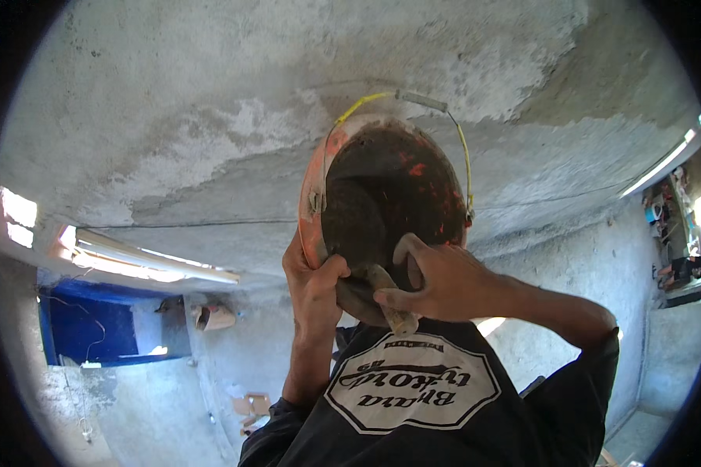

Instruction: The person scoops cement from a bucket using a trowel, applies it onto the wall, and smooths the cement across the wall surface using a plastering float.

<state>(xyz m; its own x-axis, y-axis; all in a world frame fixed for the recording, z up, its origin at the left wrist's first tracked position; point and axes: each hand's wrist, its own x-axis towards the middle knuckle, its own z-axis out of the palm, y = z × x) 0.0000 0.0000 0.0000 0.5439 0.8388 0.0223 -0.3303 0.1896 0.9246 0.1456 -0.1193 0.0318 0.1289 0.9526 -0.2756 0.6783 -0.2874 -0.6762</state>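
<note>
An orange-red bucket [311, 226], its inside dark and crusted, is held up in front of my chest with its mouth facing me. My left hand [315, 284] is closed on the bucket's near left rim, thumb over the edge and fingers against the outside. A round, dirty wooden tool handle [392, 303] pokes out over the near rim; the tool's head is hidden in the dark bucket. My right hand [436, 276] curls round this handle, thumb across it and forefinger bent beside it. The wire bail [459, 136], partly yellow with a grey grip, arches over the far side.
A grey, patchy plastered wall [187, 101] spreads behind the bucket. On the left are a blue panel [93, 327], a bright window opening [19, 214] and a pale container [214, 317]. Cluttered shelves [678, 226] stand at the far right.
</note>
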